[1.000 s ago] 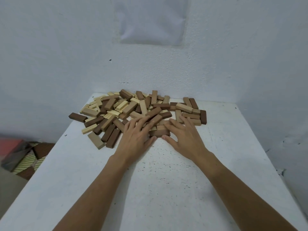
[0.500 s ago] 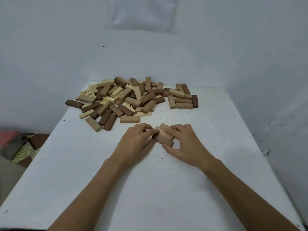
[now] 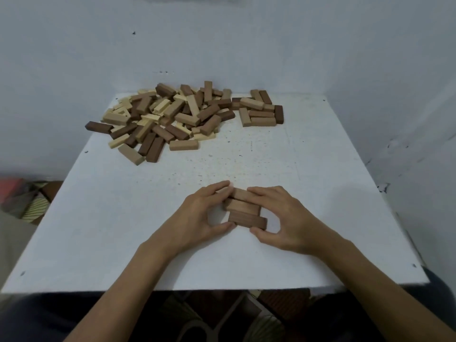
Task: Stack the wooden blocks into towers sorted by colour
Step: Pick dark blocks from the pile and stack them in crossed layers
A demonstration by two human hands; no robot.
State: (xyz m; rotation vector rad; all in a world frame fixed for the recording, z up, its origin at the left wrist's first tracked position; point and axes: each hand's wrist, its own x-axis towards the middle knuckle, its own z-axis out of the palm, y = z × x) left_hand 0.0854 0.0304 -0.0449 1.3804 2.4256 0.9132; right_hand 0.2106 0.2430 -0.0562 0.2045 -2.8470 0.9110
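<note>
Gently, left hand [image 3: 197, 218] and right hand [image 3: 291, 218], curled round the brown blocks [image 3: 244, 206] between their fingers [image 3: 217, 190], should square them.

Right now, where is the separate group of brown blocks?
Head view: the brown blocks lie near the front of the table, held between the left hand and right hand, away from the pile.
</note>
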